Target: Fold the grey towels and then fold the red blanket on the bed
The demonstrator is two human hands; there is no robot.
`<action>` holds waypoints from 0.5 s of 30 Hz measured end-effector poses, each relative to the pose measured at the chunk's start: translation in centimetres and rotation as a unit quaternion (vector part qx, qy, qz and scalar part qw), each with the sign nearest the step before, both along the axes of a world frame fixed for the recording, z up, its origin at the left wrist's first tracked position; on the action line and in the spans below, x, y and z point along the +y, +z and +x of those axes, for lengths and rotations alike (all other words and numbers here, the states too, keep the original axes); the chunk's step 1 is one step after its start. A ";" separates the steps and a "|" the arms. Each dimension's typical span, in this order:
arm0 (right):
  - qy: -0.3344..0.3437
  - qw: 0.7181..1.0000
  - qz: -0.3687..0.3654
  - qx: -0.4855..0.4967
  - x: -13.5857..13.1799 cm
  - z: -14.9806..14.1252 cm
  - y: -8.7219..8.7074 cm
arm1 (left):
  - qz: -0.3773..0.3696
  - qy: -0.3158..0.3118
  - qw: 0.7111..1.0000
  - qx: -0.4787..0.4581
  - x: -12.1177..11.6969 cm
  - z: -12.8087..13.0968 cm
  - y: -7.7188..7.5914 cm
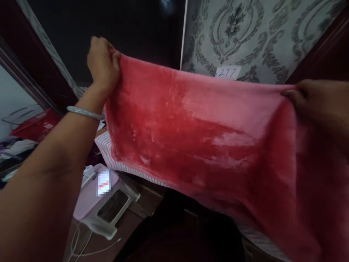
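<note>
A red, plush blanket (174,127) hangs stretched between my two hands in front of me. My left hand (102,63), with a pale bangle (85,112) on the wrist, is closed on its upper left corner. On the right, my right hand (313,100) pinches the top edge between thumb and fingers. The blanket's lower part drapes down toward the lower right in folds. Beneath it shows a striped cloth (131,170) in pink, white and blue-green, mostly covered.
A pink and white plastic stool (89,200) stands at lower left, bearing a blurred-out lit screen (104,183) and a power strip (87,176). A white cable (95,253) lies on the floor. Behind are patterned wallpaper (261,43), a card (228,72) marked 277 and a red bag (38,125).
</note>
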State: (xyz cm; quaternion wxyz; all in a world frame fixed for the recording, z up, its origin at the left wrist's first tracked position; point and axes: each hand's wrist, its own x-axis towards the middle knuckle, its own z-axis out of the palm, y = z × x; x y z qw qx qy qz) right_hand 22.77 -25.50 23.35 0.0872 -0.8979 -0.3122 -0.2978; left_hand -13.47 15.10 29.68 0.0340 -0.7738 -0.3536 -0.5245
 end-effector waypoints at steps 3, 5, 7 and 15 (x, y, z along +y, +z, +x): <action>-0.013 0.997 -0.076 -0.018 4.2 1.7 -2.8 | -0.068 -0.023 0.997 0.017 3.9 3.5 -4.3; -0.009 0.994 -0.105 -0.004 6.4 3.2 -4.9 | -0.107 -0.049 0.993 0.022 6.4 5.9 -7.6; -0.005 0.991 -0.128 0.021 8.3 4.7 -6.9 | -0.140 -0.074 0.987 0.026 8.7 8.2 -10.9; -0.023 0.973 -0.205 0.108 12.5 9.3 -12.1 | -0.229 -0.070 0.970 0.053 14.8 14.3 -20.1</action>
